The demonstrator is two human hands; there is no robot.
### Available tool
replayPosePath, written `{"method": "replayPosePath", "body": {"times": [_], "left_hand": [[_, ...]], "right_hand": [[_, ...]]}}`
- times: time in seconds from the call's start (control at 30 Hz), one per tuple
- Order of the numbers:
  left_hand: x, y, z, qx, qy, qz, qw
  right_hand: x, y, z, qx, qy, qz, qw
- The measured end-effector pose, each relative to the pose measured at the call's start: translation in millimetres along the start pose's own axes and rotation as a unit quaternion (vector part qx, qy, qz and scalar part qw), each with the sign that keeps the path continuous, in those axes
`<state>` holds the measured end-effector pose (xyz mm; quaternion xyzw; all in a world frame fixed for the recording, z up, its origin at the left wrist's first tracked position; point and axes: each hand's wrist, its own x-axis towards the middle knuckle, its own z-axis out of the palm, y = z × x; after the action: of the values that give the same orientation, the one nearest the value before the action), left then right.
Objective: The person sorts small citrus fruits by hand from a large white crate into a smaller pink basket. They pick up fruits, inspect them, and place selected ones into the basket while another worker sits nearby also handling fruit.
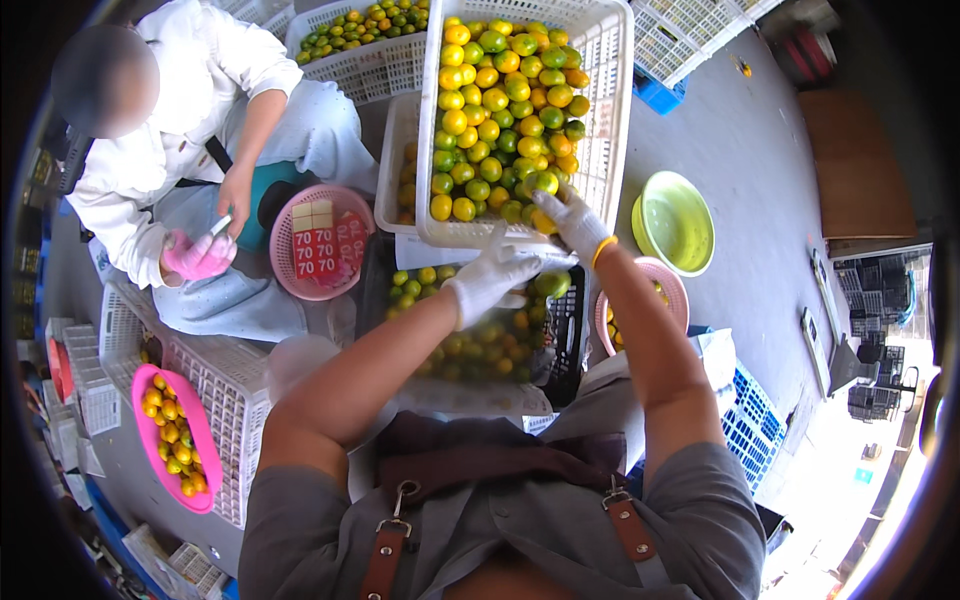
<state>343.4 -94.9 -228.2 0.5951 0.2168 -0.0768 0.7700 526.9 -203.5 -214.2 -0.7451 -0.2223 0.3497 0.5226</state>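
Observation:
My left hand (487, 285), in a white knit glove, is over a black plastic crate (574, 330) lined with clear plastic film. Its fingers are apart, with no fruit visible in them. Green and orange mandarins (480, 352) lie in this crate, partly blurred under the film. One larger-looking green mandarin (553, 283) is just right of my left fingertips. My right hand (579, 223), gloved with a yellow band at the wrist, is at the near right corner of a white plastic crate (616, 112) of mandarins (502, 112). Its fingers close around a yellow-orange mandarin (543, 221).
A co-worker (187, 142) sits at the left, one hand in a pink glove (199, 255). A pink basket (281, 247) holds red printed label sheets (315, 251). On the right are a yellow-green basin (675, 225) and another pink basket (679, 292). A pink tub (214, 465) holds mandarins.

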Motion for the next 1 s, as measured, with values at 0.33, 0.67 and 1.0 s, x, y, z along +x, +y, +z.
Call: {"method": "replayPosePath", "body": {"times": [0.33,0.67,1.0], "left_hand": [[-10,5,-9,-0.249,-0.108,-0.078,0.959],[-8,9,-40,-0.431,-0.061,-0.113,0.893],[-15,25,-31,-0.432,-0.013,-0.136,0.892]], "right_hand": [[-90,8,29,0.025,-0.036,-0.049,0.998],[-91,3,23,0.085,-0.063,-0.042,0.994],[-97,-18,11,0.146,-0.130,-0.012,0.981]]}}
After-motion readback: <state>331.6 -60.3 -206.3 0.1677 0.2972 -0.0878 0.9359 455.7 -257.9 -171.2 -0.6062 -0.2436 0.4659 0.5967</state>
